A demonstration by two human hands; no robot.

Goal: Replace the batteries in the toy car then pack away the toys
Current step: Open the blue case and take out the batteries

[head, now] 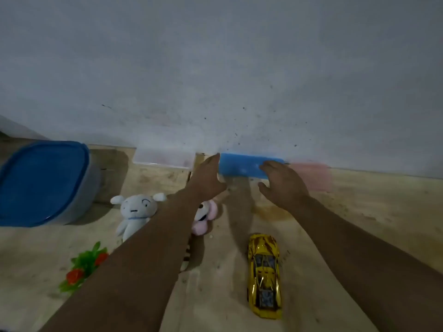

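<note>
A shiny gold toy car (264, 275) lies on the wooden table, nose toward the wall. Both my arms reach past it toward a blue rectangular box (242, 167) standing against the wall. My left hand (208, 179) is at the box's left end, fingers straight and apart from it. My right hand (282, 184) hovers over its right end with relaxed fingers, covering that corner. Neither hand holds anything. A white plush dog (135, 212) and a pink plush toy (203, 218) lie left of centre, the pink one partly hidden by my left arm.
A large grey tub with a blue lid (42, 183) stands at the left. A clear box (165, 158) and a pink box (311, 174) flank the blue one along the wall. A plastic plant with red flowers (82, 268) lies front left. A striped item peeks under my left arm.
</note>
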